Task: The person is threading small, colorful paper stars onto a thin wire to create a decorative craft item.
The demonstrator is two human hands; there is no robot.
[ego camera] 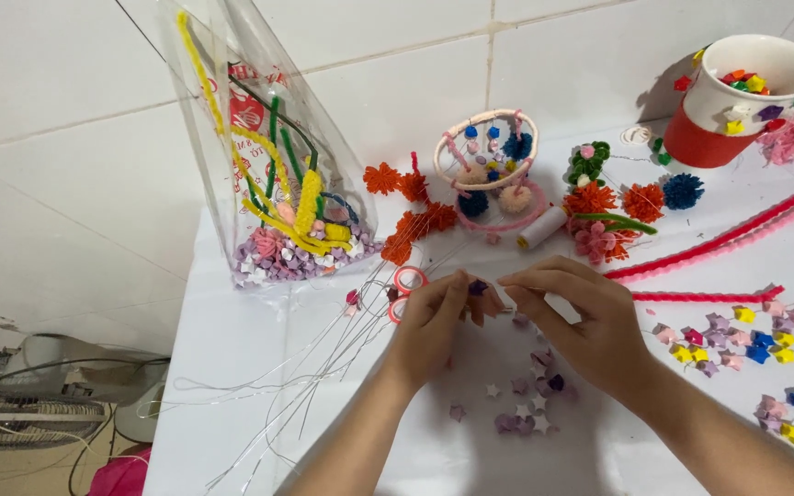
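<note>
bag (268, 156): clear plastic, tall, tapering upward, leaning against the tiled wall at the table's back left
bag print: red, partly hidden
bag contents: yellow and green pipe cleaners upright, purple and white paper stars at the bottom
screens, signs: none visible

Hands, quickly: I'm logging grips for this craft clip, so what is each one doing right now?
Left hand: fingers pinched shut on a small purple paper star.
Right hand: fingertips pinched together next to that star; what they grip cannot be told.
</note>
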